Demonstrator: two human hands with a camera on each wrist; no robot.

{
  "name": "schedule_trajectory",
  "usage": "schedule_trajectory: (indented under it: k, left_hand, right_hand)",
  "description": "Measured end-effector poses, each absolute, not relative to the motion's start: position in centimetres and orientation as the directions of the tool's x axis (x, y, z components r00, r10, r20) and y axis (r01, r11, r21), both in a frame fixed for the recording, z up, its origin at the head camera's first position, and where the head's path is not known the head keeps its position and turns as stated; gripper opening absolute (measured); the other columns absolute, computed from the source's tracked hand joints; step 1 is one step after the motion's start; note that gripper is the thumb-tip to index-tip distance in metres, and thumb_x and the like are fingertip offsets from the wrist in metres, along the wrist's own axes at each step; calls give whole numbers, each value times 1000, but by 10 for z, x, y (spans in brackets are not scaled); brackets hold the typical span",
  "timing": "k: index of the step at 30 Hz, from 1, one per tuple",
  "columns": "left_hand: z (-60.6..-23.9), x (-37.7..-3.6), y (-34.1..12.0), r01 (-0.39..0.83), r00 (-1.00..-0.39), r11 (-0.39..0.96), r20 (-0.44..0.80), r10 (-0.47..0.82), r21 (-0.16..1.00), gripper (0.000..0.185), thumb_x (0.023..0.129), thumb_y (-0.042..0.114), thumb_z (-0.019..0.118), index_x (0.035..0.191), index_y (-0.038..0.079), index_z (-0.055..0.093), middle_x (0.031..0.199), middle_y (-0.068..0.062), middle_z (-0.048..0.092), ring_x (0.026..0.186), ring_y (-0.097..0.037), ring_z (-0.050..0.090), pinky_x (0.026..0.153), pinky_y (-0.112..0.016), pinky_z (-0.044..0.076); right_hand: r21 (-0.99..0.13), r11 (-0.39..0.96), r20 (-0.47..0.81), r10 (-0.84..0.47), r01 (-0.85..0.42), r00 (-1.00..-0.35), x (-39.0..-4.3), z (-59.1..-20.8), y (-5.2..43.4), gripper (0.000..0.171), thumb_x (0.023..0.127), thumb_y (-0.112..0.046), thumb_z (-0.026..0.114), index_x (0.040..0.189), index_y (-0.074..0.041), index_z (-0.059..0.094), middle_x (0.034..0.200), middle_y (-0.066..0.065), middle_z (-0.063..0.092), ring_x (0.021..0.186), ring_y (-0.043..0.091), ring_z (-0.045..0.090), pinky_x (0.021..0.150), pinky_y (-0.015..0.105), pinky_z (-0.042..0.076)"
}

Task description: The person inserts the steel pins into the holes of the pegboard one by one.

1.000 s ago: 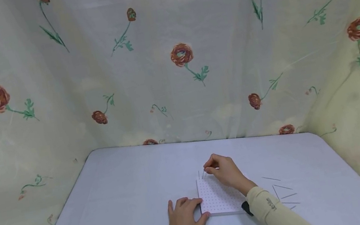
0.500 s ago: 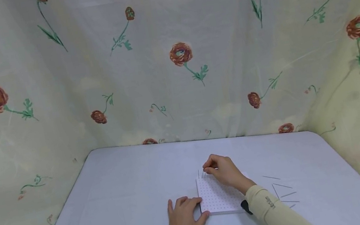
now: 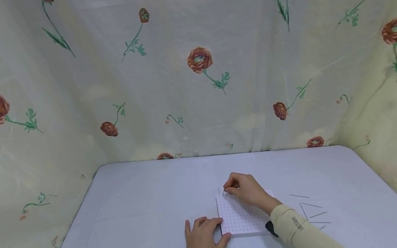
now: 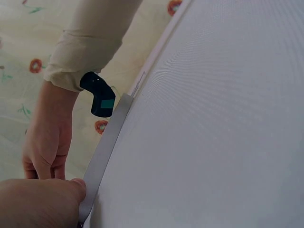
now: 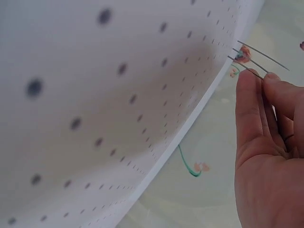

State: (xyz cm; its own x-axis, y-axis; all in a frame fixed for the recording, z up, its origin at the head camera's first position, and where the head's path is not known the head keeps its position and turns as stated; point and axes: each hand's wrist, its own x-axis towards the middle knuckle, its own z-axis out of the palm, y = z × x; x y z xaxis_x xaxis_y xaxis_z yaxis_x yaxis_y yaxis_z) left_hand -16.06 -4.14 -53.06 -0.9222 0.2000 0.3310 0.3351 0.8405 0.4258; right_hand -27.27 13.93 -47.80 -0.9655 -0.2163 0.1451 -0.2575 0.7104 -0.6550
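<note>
While the left hand (image 3: 202, 241) stays put, the right hand (image 3: 245, 189) has dipped lower.

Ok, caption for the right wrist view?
Right hand pinches a thin pin at the edge of a white perforated board.

One white dotted board (image 3: 241, 220) lies on the table (image 3: 140, 223). Three thin pins (image 5: 251, 59) stand at the board's far edge. About five loose pins (image 3: 311, 210) lie toward the table's right edge. Two hands are in view.
</note>
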Motion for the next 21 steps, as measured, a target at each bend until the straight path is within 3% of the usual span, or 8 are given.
schedule_trajectory:
  k: [11,21]
  left_hand:
    - [-533,-162,-40,366,-901,835,382,206,412,41,79,52,68,112,28,64,111,6,70,111,-22,55,100,-71,25]
    - [-531,-161,-41,346,-913,845,355,202,408,42,80,53,67,113,28,64,112,5,69,112,-23,55,101,-71,24]
  right_hand:
    - [-656,720,105,-212,-228,-971,-273,-478,139,8,85,-13,69,87,-18,64,89,-5,70,87,9,66,78,29,53]
    - [-687,687,100,-234,-237,-967,-271,-474,150,16,84,-11,70,99,-16,64,98,-2,68,97,14,66,82,30,55]
